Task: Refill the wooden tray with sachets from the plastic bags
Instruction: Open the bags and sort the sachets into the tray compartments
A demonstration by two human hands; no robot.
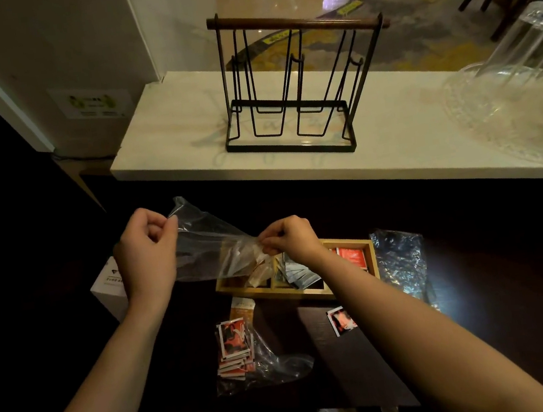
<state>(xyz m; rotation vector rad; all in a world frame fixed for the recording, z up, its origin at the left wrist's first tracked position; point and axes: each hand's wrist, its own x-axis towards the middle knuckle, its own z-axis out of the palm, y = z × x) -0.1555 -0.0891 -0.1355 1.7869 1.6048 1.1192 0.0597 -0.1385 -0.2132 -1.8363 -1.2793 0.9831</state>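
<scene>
Wooden tray [371, 255]: light wood, rectangular, divided into compartments, sits on dark lower surface below white counter [393, 141]. Contents: tan sachets [258, 275] in left compartment, silvery sachets [298, 273] in middle, red sachets [351, 257] at right. Middle ones lie tilted, overlapping the divider.

Clear plastic bag [209, 245]: held stretched above tray's left end, tipped w/ one end low over the tan compartment. Nearly transparent, creased; what remains inside cannot be told.

Left hand [147, 253]: fist closed, thumb and fingers pinching bag's upper end. Right hand [290, 238]: fingers closed, pinching bag's lower end just above tray.

Second plastic bag [270, 368]: lies in front of tray, holds a stack of red-and-white sachets [235, 349]. One loose red sachet [342, 321] beside right forearm. Crumpled bag [399, 258] right of tray, touching its side. White box [110, 289] left, partly behind left wrist.

On counter: black wire rack [287, 100] w/ wooden top bar, glassware [522, 79] at right.
</scene>
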